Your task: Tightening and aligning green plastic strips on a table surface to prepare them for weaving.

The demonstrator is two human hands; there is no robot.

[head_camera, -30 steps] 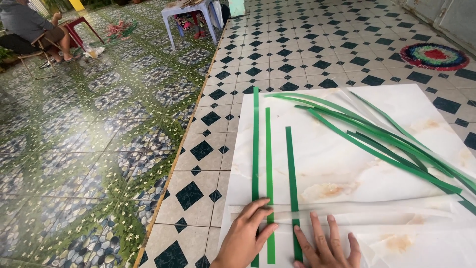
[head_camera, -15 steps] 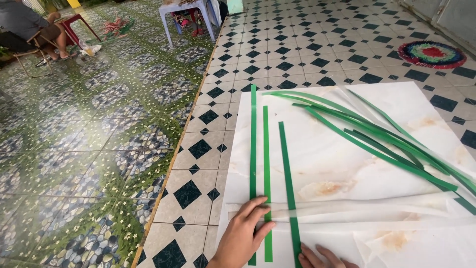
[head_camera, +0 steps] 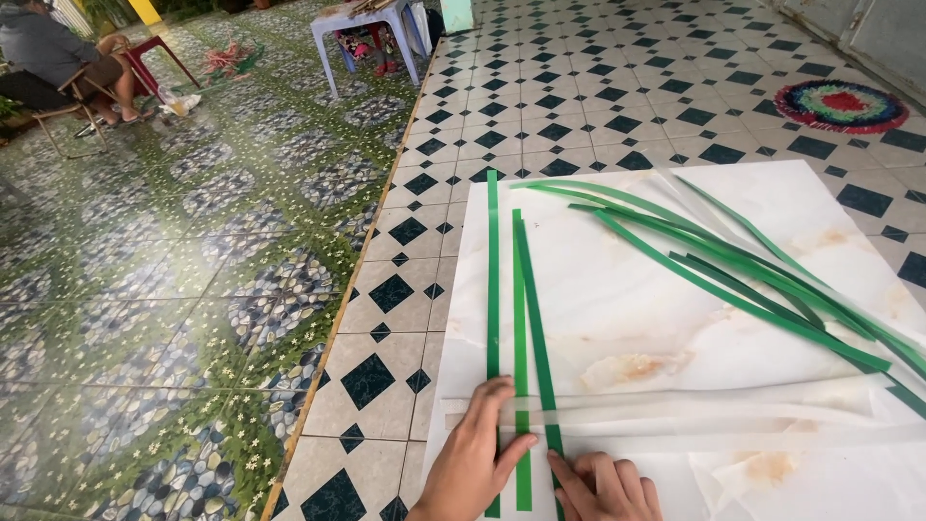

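Three long narrow green strips [head_camera: 521,318] are laid side by side on a white marbled sheet [head_camera: 627,309], crossed by pale translucent strips [head_camera: 675,410]. The left hand [head_camera: 475,458] is pressed flat, fingers spread, on the crossing. The right hand [head_camera: 603,487] rests open by the rightmost strip. Loose green strips [head_camera: 733,265] are fanned nearby.

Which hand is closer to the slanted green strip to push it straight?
Probably the right hand: its fingers lie against the slanted green strip near its lower end. The left hand is pressing the two straight strips and the clear strip.
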